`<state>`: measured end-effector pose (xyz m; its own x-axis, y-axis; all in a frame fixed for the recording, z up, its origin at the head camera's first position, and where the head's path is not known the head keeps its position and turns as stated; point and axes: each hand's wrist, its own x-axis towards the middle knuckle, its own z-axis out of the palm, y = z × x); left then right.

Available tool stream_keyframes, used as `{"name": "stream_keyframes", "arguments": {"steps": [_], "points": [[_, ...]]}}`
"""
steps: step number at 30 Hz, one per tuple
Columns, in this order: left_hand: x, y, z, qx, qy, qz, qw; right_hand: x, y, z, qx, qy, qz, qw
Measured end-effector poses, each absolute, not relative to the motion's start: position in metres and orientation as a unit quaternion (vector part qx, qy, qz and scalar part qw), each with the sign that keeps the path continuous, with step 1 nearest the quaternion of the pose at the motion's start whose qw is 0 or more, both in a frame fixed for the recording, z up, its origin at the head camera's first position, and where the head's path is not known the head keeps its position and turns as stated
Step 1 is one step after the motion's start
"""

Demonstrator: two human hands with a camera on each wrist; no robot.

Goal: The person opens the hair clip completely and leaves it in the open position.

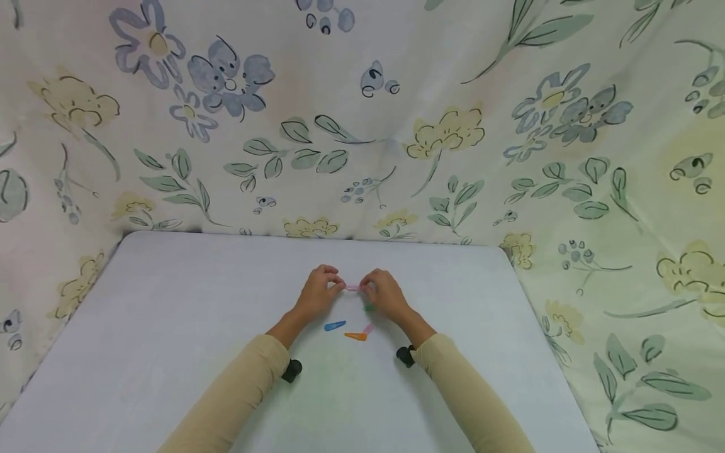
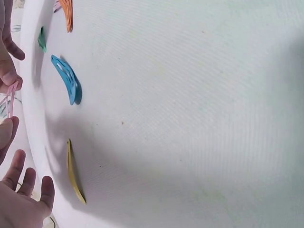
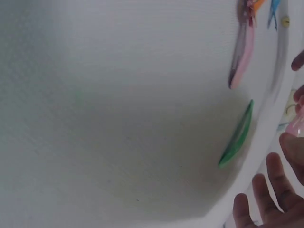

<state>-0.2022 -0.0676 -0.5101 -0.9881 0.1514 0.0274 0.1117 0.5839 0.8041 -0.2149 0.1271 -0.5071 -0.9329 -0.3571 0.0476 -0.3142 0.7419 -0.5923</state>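
Observation:
Above the table, a pink snap hair clip [image 1: 353, 288] spans the gap between both hands. My left hand [image 1: 318, 294] pinches one end of it between thumb and index finger, the other fingers spread. At the opposite end, my right hand [image 1: 387, 296] pinches it the same way. A green clip [image 3: 237, 137] lies on the table below the right hand. A yellow clip [image 2: 73, 175], hidden in the head view, lies near the left hand. Closer to me are a blue clip [image 1: 335, 326] and an orange clip [image 1: 356, 336], the latter against another pink clip [image 1: 369, 328].
The white table [image 1: 187, 327] has rounded far corners. Behind and beside it hangs a flowered cloth [image 1: 362, 126]. Black wrist camera parts [image 1: 291, 370] stick out beneath the sleeves.

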Motion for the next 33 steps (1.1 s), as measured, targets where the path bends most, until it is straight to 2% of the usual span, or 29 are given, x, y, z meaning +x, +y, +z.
{"name": "stream_keyframes", "arguments": {"steps": [11,22,33], "points": [[-0.198,-0.068,-0.514,0.091,0.917,0.389,0.015,-0.212,0.125,-0.516,-0.198,0.942,-0.272,0.01],[-0.196,-0.065,-0.522,0.097,0.914,0.393,0.002,-0.211,0.134,-0.514,-0.184,0.947,-0.26,0.041],[-0.188,-0.057,-0.523,0.202,0.908,0.367,-0.021,-0.207,0.168,-0.511,-0.234,0.936,-0.255,0.057]]}}
